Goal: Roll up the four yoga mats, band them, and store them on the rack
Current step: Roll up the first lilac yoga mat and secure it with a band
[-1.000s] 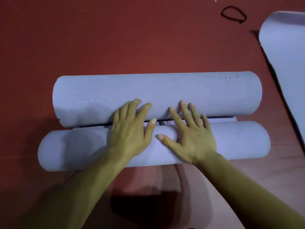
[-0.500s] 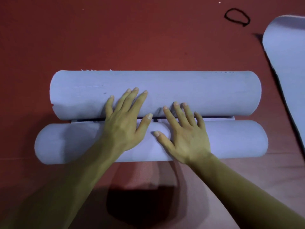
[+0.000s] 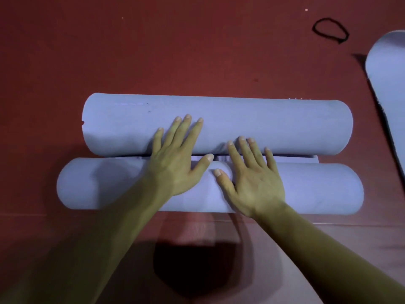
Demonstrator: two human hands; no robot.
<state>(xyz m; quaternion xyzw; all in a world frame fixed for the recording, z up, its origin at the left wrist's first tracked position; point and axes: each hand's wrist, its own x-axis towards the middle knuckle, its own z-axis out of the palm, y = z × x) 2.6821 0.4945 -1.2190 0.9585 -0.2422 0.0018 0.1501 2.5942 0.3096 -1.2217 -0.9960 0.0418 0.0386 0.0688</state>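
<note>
Head view: left hand (image 3: 175,163) and right hand (image 3: 252,178) rest flat, fingers straight, on the pale blue foam yoga mat (image 3: 285,123), double-rolled on the red floor (image 3: 197,51); a black band loop (image 3: 339,39) lies beyond it.

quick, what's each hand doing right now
Left hand: open, flat across the near roll and far roll.
Right hand: open, flat across both too.

Nothing written can be read; faint marks (image 3: 131,104) on the far mat roll (image 3: 241,119) seem mere scuffs.
</note>
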